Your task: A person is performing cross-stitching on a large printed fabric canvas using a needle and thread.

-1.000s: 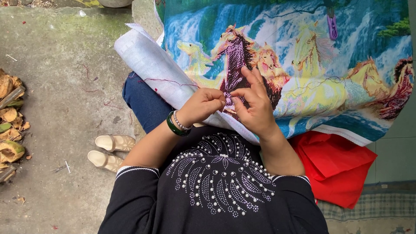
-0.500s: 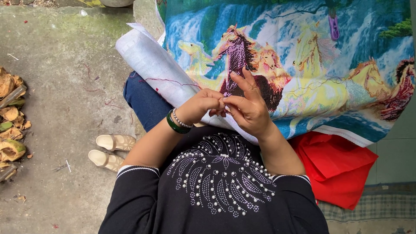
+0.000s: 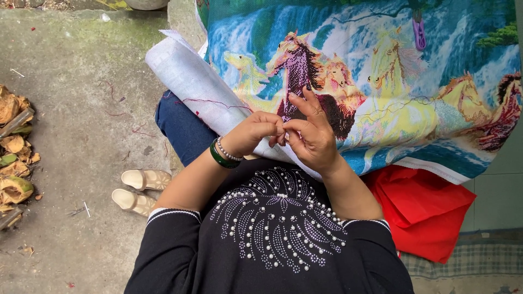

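A large cross-stitch cloth [image 3: 381, 81] with horses and a waterfall lies over my lap, its white unstitched edge [image 3: 190, 81] rolled at the left. My left hand [image 3: 253, 130], with a green bangle [image 3: 218, 155] and a bead bracelet at the wrist, is curled with its fingertips pinched. My right hand [image 3: 313, 139] meets it fingertip to fingertip just above the cloth's near edge. Its thumb and forefinger are pinched and its other fingers are spread. Both hands seem to pinch a fine thread, too thin to see clearly.
A red cloth or bag [image 3: 425, 212] lies under the embroidery at my right, on a checked mat [image 3: 463, 267]. Two pale sandals [image 3: 139, 190] sit on the concrete floor at my left. Wood scraps [image 3: 13, 158] are piled at the left edge. A purple clip [image 3: 419, 35] hangs on the cloth.
My hands have drawn slightly back from the purple horse toward the cloth's near edge. The right hand's fingers have turned and spread, and the fingertips now meet.
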